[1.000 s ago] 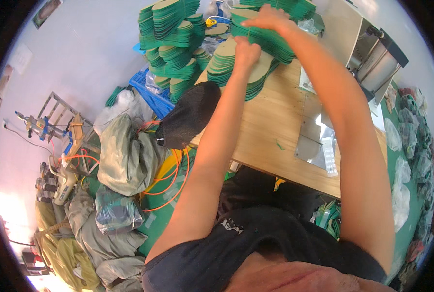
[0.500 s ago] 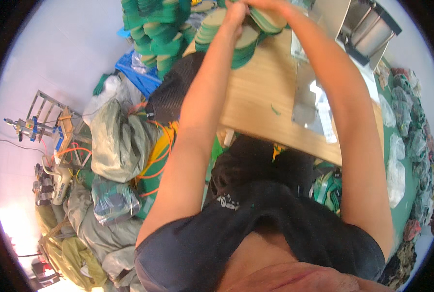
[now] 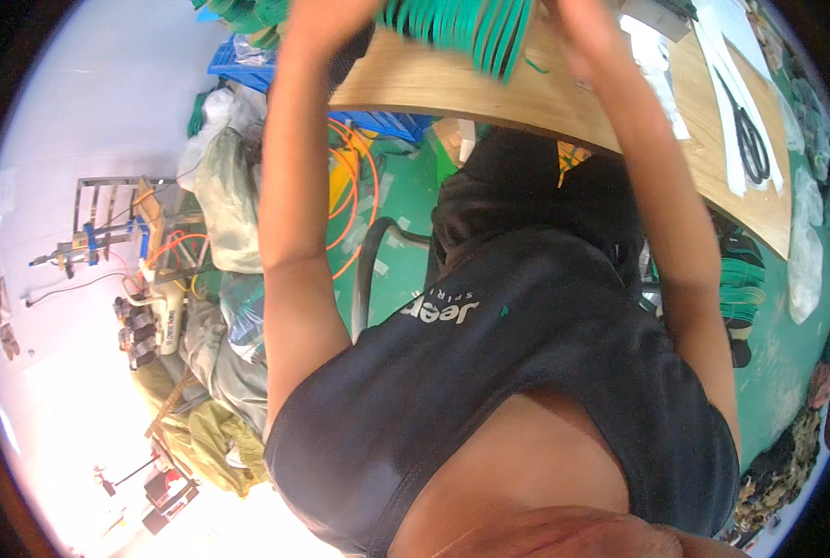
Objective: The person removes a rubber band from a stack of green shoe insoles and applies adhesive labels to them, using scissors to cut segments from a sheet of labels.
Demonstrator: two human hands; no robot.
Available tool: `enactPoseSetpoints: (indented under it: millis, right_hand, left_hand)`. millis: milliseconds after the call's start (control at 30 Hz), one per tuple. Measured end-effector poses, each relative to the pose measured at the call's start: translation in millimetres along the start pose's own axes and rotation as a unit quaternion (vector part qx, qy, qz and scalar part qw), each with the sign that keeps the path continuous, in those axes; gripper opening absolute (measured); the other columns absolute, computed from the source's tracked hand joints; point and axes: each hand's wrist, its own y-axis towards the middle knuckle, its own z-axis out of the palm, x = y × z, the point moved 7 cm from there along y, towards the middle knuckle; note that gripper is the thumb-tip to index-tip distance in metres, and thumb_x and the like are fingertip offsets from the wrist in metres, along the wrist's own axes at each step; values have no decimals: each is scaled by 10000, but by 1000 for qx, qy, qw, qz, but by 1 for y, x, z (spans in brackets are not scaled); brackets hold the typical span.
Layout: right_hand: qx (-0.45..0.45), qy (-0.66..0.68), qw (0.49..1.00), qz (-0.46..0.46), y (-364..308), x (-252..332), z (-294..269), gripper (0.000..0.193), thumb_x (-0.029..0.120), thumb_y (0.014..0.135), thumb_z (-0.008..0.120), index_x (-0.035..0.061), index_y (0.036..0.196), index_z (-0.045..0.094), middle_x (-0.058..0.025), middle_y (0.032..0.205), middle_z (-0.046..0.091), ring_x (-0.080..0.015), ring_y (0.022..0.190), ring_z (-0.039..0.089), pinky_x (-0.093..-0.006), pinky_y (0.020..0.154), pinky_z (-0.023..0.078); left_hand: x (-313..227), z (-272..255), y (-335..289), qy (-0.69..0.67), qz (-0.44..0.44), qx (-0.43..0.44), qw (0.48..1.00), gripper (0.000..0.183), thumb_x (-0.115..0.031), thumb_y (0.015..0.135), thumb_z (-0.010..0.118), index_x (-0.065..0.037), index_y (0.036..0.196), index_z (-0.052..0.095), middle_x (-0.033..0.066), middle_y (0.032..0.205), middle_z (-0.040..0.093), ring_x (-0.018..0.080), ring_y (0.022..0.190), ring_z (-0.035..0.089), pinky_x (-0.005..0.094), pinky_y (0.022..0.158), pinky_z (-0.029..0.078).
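A row of green, flat insole-like pieces stands on edge on the wooden table, cut by the top of the picture. My left hand is at the left end of this row, and my right hand is just beyond its right end. Both hands are blurred and partly cropped, so their fingers do not show clearly. More green pieces lie to the left of my left forearm. A small green scrap rests on the tabletop near my right hand.
Black-handled scissors lie on white strips at the table's right. A blue crate and filled bags stand at the left. Orange hoses loop over the green floor beside a curved chair arm. Bundled green-edged pieces sit below the table's right side.
The view has shifted, bringing scissors into sight. My hands have moved apart, from close together over the stacked pieces to the two ends of an on-edge row.
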Motion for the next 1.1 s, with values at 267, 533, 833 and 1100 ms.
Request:
enactPoseSetpoints:
  millis: [267,533,833,1100]
  right_hand:
    - [-27,-327,943,-62,-75,-28,-29,676,312,979,679,-73,1444,373,-219,1353,566,-287,1227,561,-408,1041,443]
    - [7,-381,922,-64,-66,-26,-10,924,350,754,886,-36,1426,382,-244,1306,558,-385,1233,554,-459,1036,444]
    - [-14,-243,969,32,-75,-50,-29,1098,302,748,905,-53,1545,238,-252,1435,485,-331,1346,494,-435,1096,427]
    - [56,-340,937,64,-67,-27,-42,1081,263,785,884,-77,1549,199,-232,1442,497,-321,1351,493,-416,1089,430]
  left_hand:
    - [23,67,-72,-119,-177,194,957,803,-201,905,737,42,1538,306,278,1436,517,330,1366,502,412,1118,407]
    - [10,78,-71,-220,-240,211,922,908,-164,855,804,41,1557,267,226,1408,540,273,1270,554,379,1065,454]
    - [22,82,-77,-220,-245,199,923,903,-166,867,822,61,1553,280,205,1412,543,239,1246,563,356,1042,465]
    - [37,79,-79,-240,-299,216,898,892,-160,877,821,40,1565,288,156,1269,651,188,1124,613,331,953,511]
